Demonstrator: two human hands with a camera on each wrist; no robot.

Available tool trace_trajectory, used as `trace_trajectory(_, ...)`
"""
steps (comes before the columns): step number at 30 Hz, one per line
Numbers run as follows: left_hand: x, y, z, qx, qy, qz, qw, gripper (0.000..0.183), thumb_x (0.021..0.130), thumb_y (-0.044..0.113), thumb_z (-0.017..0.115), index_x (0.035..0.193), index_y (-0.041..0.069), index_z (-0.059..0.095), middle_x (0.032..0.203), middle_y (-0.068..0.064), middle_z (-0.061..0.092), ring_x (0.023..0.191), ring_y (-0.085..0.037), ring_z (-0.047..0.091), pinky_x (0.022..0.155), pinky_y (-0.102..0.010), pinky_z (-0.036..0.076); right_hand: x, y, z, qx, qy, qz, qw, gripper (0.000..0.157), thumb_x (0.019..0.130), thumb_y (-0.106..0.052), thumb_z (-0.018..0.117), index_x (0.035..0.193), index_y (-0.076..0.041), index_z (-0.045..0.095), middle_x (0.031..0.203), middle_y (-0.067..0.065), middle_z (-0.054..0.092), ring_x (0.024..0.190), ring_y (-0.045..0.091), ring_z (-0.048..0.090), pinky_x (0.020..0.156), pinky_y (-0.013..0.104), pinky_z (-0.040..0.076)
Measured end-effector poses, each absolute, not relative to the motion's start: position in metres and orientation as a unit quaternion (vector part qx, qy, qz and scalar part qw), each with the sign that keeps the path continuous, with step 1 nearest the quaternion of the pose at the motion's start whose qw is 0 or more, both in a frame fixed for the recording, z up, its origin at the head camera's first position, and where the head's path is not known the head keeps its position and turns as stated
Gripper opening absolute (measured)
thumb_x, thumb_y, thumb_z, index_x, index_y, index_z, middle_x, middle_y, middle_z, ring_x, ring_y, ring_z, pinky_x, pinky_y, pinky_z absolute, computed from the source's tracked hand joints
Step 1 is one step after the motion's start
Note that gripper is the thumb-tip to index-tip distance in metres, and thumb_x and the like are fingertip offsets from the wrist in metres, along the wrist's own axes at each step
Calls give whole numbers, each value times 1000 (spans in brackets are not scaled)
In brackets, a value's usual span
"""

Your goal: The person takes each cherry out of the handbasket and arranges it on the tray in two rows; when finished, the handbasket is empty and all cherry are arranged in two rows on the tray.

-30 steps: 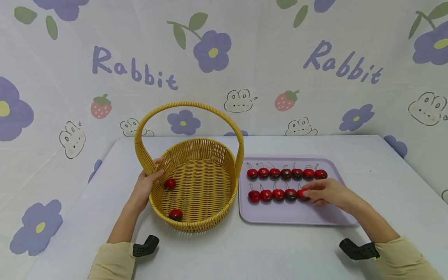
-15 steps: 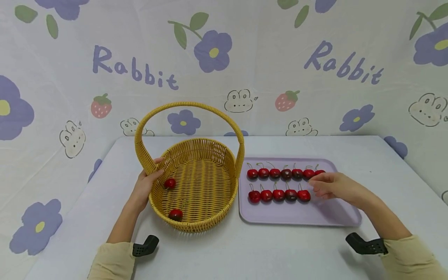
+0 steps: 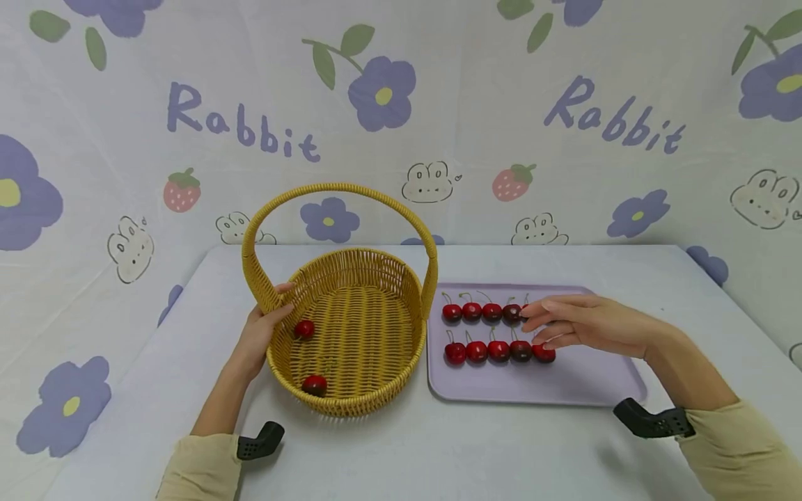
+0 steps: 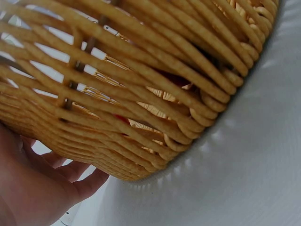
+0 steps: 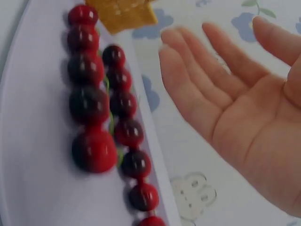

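A yellow wicker basket (image 3: 376, 334) with a tall arched handle stands left of centre. My left hand (image 3: 255, 337) grips its left side where the handle meets the rim; the left wrist view shows the fingers (image 4: 91, 182) bent round the woven wall. Inside lie two dark red cherries, one by the left wall (image 3: 304, 329) and one near the front (image 3: 315, 385). My right hand (image 3: 592, 325) hovers over the lilac tray (image 3: 495, 387), holding nothing, its fingers loosely extended. Below it are a back row of cherries (image 3: 471, 311) and a front row (image 3: 476, 351), stems pointing away; the hand hides part of the back row.
The tray stands just right of the basket on a white table (image 3: 401, 452). Behind the table hangs a printed cloth (image 3: 476, 104) with flowers, rabbits and lettering. A black wrist mount (image 3: 654, 419) sits at my right cuff, another (image 3: 262, 441) at my left.
My right hand has drawn away from the last cherry of the front row, which stays on the tray, then risen and swung left over the rows. The left hand and basket have kept still.
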State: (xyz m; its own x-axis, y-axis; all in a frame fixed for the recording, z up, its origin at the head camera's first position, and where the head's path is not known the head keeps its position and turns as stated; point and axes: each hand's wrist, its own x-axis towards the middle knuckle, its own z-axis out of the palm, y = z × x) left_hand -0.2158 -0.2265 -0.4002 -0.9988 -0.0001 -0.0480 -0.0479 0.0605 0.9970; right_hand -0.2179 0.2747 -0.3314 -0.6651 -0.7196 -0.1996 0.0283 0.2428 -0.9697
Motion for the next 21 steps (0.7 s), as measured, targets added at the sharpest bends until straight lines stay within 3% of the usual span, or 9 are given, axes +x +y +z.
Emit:
trace_trajectory(8, -215, -226, -399, -16, 730, 683, 17, 45, 102, 15, 43, 145, 7, 34, 147, -14, 31, 129, -28, 33, 108, -43, 19, -222, 240, -330, -329, 633, -595, 371, 40, 106, -12, 26, 138, 9, 39, 134, 23, 48, 120, 36, 48, 99, 39, 39)
trace_trajectory(16, -215, -225, -399, -13, 732, 681, 14, 44, 102, 13, 42, 145, 7, 34, 146, -15, 32, 129, -30, 34, 108, -44, 19, -221, 199, -323, -323, 678, -548, 367, 40, 105, -20, 37, 136, 2, 46, 132, 22, 50, 121, 41, 47, 97, 38, 41)
trace_trajectory(21, -215, -226, -400, -17, 731, 682, 14, 44, 102, 13, 41, 145, 7, 34, 146, -15, 32, 128, -28, 34, 107, -43, 20, -220, 175, -320, -328, 693, -525, 370, 38, 104, -19, 40, 135, 0, 49, 131, 20, 52, 119, 35, 50, 97, 39, 41)
